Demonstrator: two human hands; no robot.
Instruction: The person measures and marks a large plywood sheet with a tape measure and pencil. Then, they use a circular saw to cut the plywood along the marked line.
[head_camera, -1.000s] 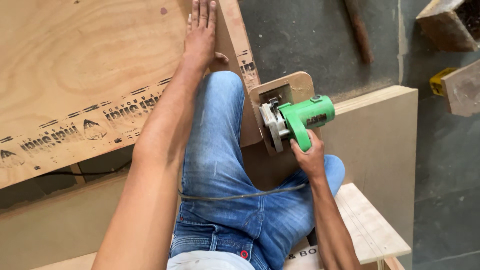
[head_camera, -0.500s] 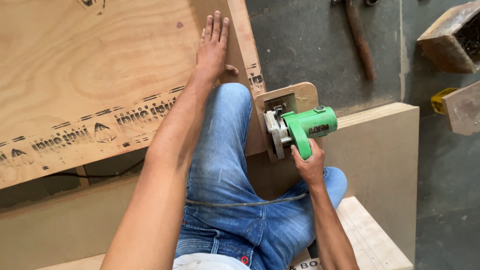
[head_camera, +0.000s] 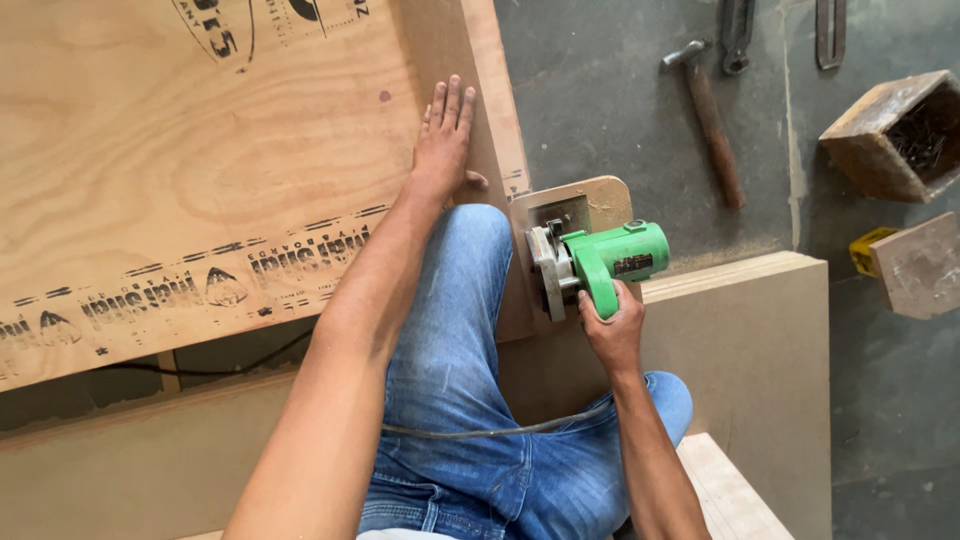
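Head view: right hand (head_camera: 612, 330) grips green saw (head_camera: 598, 262) at plywood sheet (head_camera: 200, 150) edge; left hand (head_camera: 443, 135) flat, fingers spread, pressing plywood. Hammer (head_camera: 708, 115) on floor.

A green handheld circular saw (head_camera: 600, 265) (wooden base plate) sits at the plywood sheet's (head_camera: 200, 150) right edge.

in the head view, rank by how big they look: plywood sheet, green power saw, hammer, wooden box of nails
1. plywood sheet, by far the largest.
2. green power saw, gripped by the right hand.
3. and 4. hammer and wooden box of nails: look about alike, and the box is cut off at the edge, so unranked.
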